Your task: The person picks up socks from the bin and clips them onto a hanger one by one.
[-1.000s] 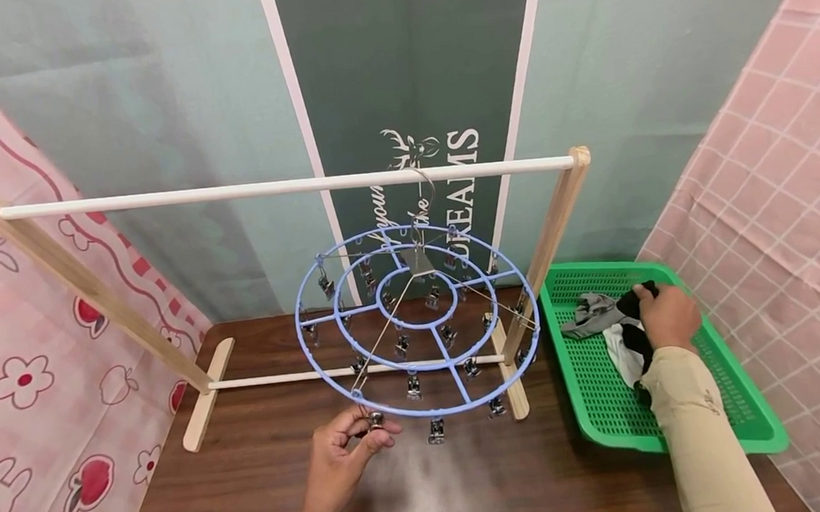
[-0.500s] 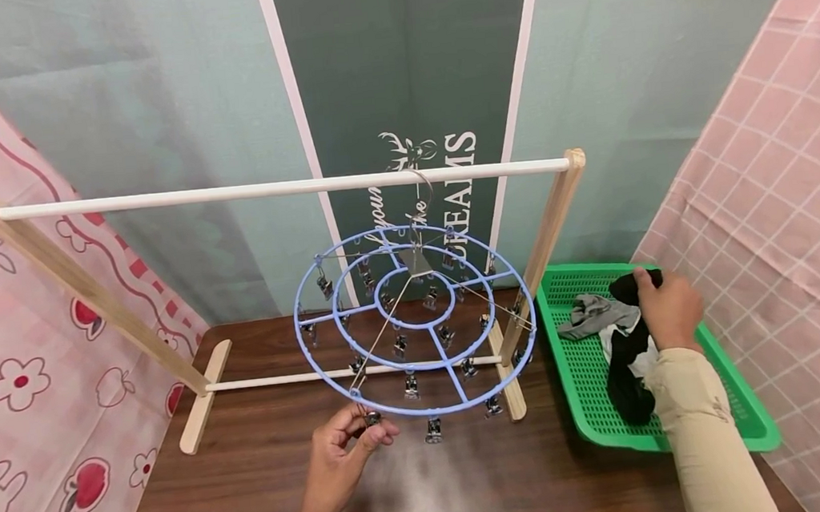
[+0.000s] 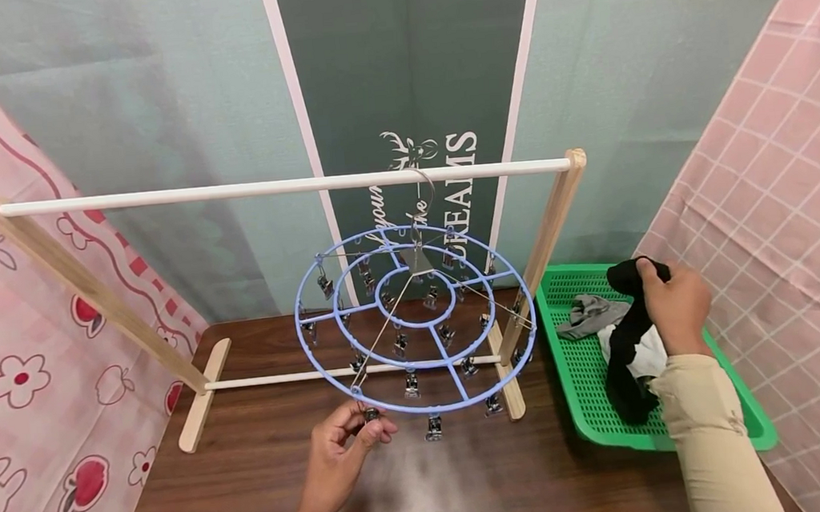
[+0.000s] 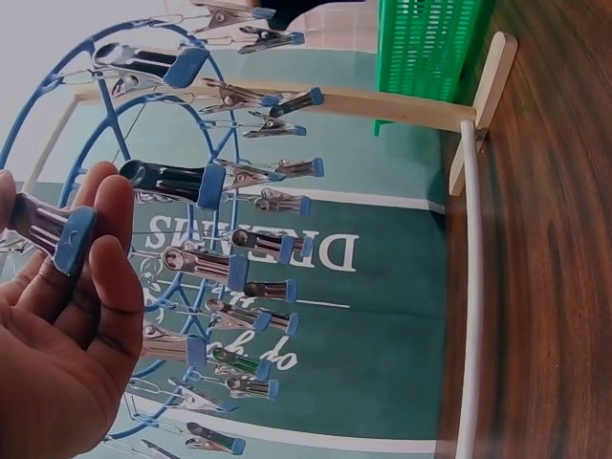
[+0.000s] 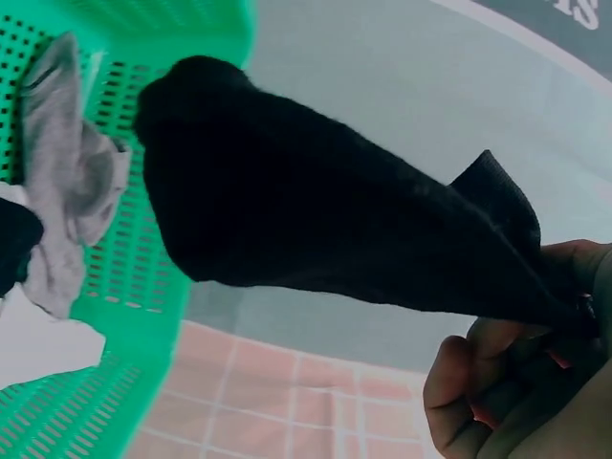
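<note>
R hand (image 3: 677, 303) pinching black sock (image 3: 629, 351), hung from fingers over basket (image 3: 751, 414) — pick-up step, prob; L hand (image 3: 342, 450) pinching clip (image 4: 69, 237) below hanger (image 3: 432, 409) — next move likely calls for sock brought to L fingers

Stretches out as a brown wood-grained table (image 3: 501, 490), shiny at the near middle. Carries a wooden rack (image 3: 282, 188) on two feet (image 3: 193, 424) farther back, and a green basket (image 3: 586, 407) at right.
</note>
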`<state>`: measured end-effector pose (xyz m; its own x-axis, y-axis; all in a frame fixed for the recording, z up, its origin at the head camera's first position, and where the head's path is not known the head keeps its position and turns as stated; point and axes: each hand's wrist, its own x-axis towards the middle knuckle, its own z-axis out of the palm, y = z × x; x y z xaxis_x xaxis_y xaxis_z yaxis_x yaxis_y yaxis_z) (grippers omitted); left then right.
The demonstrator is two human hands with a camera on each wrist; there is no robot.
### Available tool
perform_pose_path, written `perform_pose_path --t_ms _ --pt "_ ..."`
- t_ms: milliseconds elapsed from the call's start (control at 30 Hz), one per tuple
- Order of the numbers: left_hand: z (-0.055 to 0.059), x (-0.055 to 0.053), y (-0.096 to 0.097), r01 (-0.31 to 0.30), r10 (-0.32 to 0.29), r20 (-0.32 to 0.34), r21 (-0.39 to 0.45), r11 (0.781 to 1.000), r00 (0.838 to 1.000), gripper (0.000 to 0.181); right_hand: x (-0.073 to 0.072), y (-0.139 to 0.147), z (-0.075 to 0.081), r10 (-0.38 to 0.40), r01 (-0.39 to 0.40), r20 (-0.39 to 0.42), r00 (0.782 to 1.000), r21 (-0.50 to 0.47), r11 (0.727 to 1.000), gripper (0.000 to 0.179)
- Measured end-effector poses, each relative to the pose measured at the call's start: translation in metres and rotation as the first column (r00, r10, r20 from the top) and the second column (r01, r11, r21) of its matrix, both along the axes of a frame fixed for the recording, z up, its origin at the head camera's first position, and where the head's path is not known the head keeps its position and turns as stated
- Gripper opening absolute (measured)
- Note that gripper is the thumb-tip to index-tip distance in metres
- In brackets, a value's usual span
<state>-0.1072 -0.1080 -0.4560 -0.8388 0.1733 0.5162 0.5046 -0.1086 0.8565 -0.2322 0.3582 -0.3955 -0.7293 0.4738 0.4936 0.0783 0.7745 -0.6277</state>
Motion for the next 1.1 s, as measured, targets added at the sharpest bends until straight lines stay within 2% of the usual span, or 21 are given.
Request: perform_pose_path --t_ms 100,233,333,600,767,867,967,1100 --pt "0.001 0.0 0.0 0.0 0.0 0.011 -0.004 1.0 1.0 0.013 0.005 -0.004 0.008 0.017 -0.017 -0.017 1.0 -0.007 1.0 0.05" --pt "0.004 0.001 0.0 -0.004 0.004 0.046 -0.009 1.0 0.999 0.01 0.015 -0.011 0.019 0.057 -0.057 -0.003 0.998 -0.067 0.996 0.05" --pt "0.005 0.002 0.0 0.008 -0.008 0.041 0.002 1.0 0.999 0.012 0.022 -0.017 0.026 0.092 -0.093 -0.015 0.996 -0.097 0.991 0.05" --pt "0.005 0.002 0.001 0.045 -0.046 0.032 0.027 0.999 0.998 0.01 0.036 -0.033 0.041 0.163 -0.183 -0.154 0.975 -0.126 0.975 0.031" --pt "0.005 0.003 0.002 0.036 -0.037 0.066 0.016 0.999 0.997 0.007 0.043 -0.042 0.05 0.195 -0.257 -0.269 0.943 -0.219 0.941 0.027" --pt "0.004 0.003 0.002 0.025 -0.026 0.06 0.016 1.0 0.998 0.007 0.05 -0.047 0.055 0.232 -0.319 -0.332 0.914 -0.236 0.918 0.024" --pt "0.003 0.003 0.002 0.022 -0.024 0.053 0.028 0.999 0.998 0.01 0.059 -0.053 0.059 0.273 -0.366 -0.36 0.892 -0.22 0.904 0.022" --pt "0.002 0.003 0.002 0.035 -0.036 0.033 0.036 0.999 0.999 0.013 0.07 -0.061 0.062 0.297 -0.397 -0.37 0.88 -0.232 0.888 0.02"
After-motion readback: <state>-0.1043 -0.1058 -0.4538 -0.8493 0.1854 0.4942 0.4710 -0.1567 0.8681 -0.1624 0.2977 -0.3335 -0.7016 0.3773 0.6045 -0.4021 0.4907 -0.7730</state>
